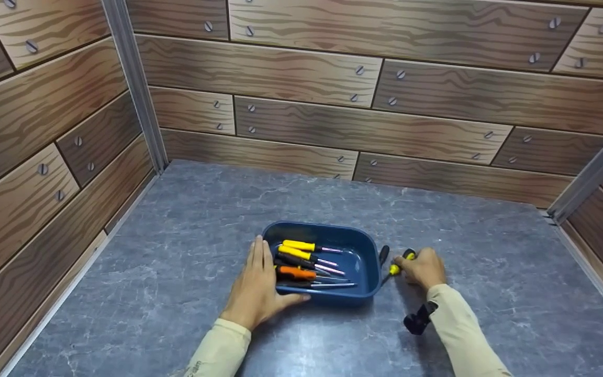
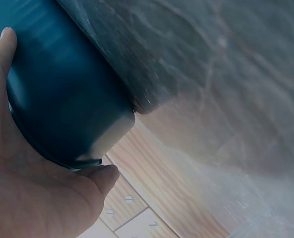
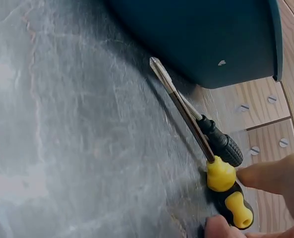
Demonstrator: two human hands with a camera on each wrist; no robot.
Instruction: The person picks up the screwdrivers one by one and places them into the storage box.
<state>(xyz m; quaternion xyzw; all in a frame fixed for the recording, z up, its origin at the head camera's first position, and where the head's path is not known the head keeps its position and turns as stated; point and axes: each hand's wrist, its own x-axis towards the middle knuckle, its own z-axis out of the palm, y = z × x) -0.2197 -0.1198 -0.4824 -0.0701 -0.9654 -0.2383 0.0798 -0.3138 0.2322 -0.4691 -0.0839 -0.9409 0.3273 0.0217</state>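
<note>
A blue plastic bin stands on the grey tabletop with several screwdrivers inside. Yellow-handled screwdrivers lie toward its far side, an orange-and-black screwdriver nearer the front. My left hand rests against the bin's left end, fingers straight along the rim and thumb stretched along the near wall. Right of the bin, my right hand pinches the handle of a yellow-and-black screwdriver between thumb and finger; its shaft points toward the bin. A black-handled screwdriver lies just behind it, beside the bin wall.
Wood-patterned panels enclose the grey tabletop at the back and both sides, with metal posts at the corners. A black wrist camera mount sticks out from the right sleeve.
</note>
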